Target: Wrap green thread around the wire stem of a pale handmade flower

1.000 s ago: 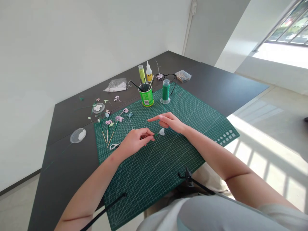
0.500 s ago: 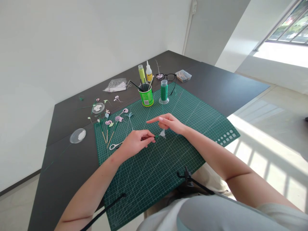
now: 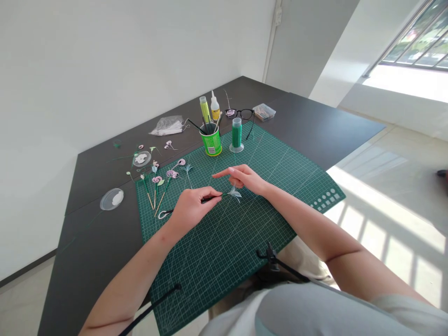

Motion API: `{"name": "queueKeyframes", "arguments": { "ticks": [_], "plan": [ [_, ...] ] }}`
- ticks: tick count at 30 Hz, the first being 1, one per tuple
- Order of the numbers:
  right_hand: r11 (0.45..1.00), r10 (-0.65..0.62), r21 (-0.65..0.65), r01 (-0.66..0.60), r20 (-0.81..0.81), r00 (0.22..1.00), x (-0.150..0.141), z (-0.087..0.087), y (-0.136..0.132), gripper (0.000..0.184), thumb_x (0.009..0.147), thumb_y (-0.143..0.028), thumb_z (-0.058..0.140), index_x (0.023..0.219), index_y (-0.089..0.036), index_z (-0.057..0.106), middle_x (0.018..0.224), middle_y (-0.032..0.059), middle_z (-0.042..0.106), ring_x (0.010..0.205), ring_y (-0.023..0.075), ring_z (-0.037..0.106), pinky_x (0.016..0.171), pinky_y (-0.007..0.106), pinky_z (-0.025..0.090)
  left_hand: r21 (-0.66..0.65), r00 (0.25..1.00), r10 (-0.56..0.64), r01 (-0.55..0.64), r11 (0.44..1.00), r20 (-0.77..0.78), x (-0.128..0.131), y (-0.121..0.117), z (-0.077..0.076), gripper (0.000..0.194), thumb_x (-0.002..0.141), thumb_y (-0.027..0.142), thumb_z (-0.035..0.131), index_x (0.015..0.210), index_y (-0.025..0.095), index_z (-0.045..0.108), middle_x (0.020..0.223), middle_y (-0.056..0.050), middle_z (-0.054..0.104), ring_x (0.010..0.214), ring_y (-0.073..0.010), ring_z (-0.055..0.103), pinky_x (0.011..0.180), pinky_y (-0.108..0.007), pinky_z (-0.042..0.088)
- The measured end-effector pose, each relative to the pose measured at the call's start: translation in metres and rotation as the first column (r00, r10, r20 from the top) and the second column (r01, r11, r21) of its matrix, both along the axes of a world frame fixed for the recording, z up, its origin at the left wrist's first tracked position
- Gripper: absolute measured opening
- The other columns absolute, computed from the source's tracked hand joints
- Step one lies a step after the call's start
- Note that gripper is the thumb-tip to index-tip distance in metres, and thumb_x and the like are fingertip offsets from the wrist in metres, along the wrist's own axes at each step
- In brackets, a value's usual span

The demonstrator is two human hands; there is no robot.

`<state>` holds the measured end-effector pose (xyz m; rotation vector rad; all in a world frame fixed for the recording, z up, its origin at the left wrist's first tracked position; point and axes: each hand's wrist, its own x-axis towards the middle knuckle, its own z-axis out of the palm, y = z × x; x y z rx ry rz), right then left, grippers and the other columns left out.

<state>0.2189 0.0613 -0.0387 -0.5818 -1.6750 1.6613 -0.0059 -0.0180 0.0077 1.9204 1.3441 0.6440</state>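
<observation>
Flower (image 3: 235, 193) just turned, so left hand (image 3: 193, 202) is probably rolling the stem (image 3: 225, 194) its fingers (image 3: 210, 191) pinch; right hand (image 3: 248, 178), can't tell if gripping.

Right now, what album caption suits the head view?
Left hand holding a pale flower above a green cutting mat, right hand with index finger outstretched.

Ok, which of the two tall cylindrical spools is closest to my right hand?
The dark green spool with the clear round base is closest to your right hand; the yellow-green spool stands farther back, behind the bright green can.
</observation>
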Motion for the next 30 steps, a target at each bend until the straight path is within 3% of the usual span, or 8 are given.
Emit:
{"name": "queueKeyframes", "arguments": {
  "ticks": [5,12,16,20,24,27,30],
  "plan": [
    [1.0,0.005,0.001,-0.005,0.007,1.0,0.001,0.003,0.0,0.066,0.105,-0.066,0.05,0.115,-0.007,0.078,0.051,-0.011,0.027,0.049,0.0081,0.019,0.049,0.027,0.018,0.104,0.998,0.062,-0.063,0.993,0.013,0.001,-0.001,0.002,0.013,0.095,0.034,0.075,0.1,0.026,0.084,0.095,-0.001,0.085,0.083,-0.0208,0.077,0.085,-0.032,0.06],
    [0.999,0.034,-0.013,-0.034,0.0,0.999,0.001,-0.01,0.005,0.07,0.107,-0.068,0.046,0.107,-0.007,0.079,0.052,-0.0104,0.025,0.048,0.0078,0.02,0.048,0.025,0.019,0.226,0.965,0.229,-0.253,0.941,0.125,0.004,-0.004,0.003,0.019,0.096,0.038,0.076,0.108,0.027,0.085,0.101,-0.003,0.084,0.09,-0.0217,0.077,0.082,-0.032,0.061],
    [0.998,0.069,0.007,-0.069,-0.024,0.997,0.001,-0.012,0.007,0.07,0.107,-0.069,0.046,0.101,-0.008,0.08,0.053,-0.0101,0.024,0.048,0.0078,0.021,0.048,0.025,0.02,0.257,0.96,0.248,-0.275,0.927,0.134,0.003,-0.001,0.004,0.023,0.097,0.037,0.073,0.113,0.027,0.086,0.096,-0.004,0.082,0.078,-0.0179,0.071,0.072,-0.03,0.056],
    [0.999,0.038,0.036,-0.036,-0.054,0.998,0.003,-0.008,0.008,0.069,0.107,-0.068,0.042,0.095,-0.011,0.079,0.051,-0.0109,0.019,0.046,0.0085,0.019,0.047,0.026,0.02,-0.012,0.9,0.295,-0.307,0.952,0.321,0.002,0.005,0.005,0.027,0.087,0.043,0.083,0.104,0.023,0.086,0.09,-0.004,0.081,0.072,-0.017,0.069,0.068,-0.03,0.056],
    [0.987,-0.111,0.107,0.117,-0.053,0.992,0.016,-0.002,0.014,0.067,0.105,-0.069,0.038,0.096,-0.014,0.075,0.051,-0.0109,0.019,0.047,0.0099,0.018,0.049,0.027,0.021,-0.291,0.782,0.398,-0.285,0.913,0.48,-0.002,0.01,0.008,0.043,0.076,0.048,0.09,0.105,0.019,0.08,0.09,-0.007,0.082,0.061,-0.013,0.065,0.055,-0.025,0.05],
    [0.958,-0.208,0.213,0.192,0.055,0.977,0.036,0.006,0.021,0.056,0.097,-0.069,0.058,0.086,-0.016,0.073,0.054,-0.0083,0.031,0.051,0.0097,0.025,0.053,0.028,0.023,-0.357,0.739,0.429,-0.269,0.895,0.519,-0.005,0.012,0.012,0.045,0.074,0.049,0.092,0.104,0.018,0.078,0.087,-0.006,0.082,0.057,-0.0108,0.063,0.049,-0.021,0.045],
    [0.918,-0.273,0.355,0.175,0.246,0.93,0.059,0.016,0.031,0.04,0.085,-0.054,0.083,0.076,-0.017,0.072,0.054,-0.0074,0.038,0.053,0.0092,0.033,0.064,0.031,0.035,-0.39,0.697,0.459,-0.271,0.88,0.551,-0.008,0.014,0.018,0.045,0.071,0.047,0.094,0.101,0.019,0.077,0.084,-0.004,0.081,0.054,-0.0085,0.059,0.045,-0.019,0.041]
  ]
}}
